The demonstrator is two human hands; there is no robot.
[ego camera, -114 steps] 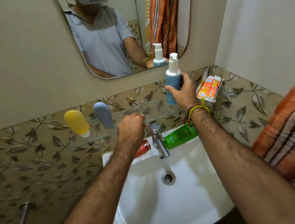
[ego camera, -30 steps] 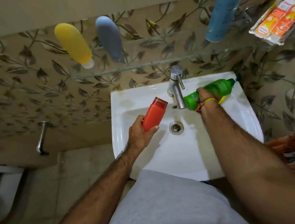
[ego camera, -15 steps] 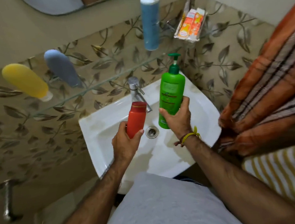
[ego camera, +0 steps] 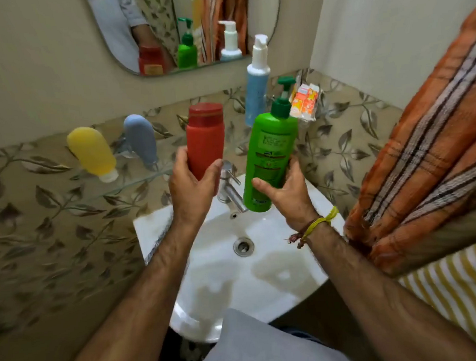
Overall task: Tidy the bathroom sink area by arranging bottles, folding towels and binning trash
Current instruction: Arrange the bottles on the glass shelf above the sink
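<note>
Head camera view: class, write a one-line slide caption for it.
Left hand holds a red capped bottle, right hand a green pump bottle, above the white sink.

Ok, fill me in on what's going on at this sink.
A person is tidying bottles. The left hand grips a red bottle and the right hand grips a green pump bottle, both held upright above the sink. A blue pump bottle, a yellow tube and a grey-blue tube sit on the glass shelf.
</note>
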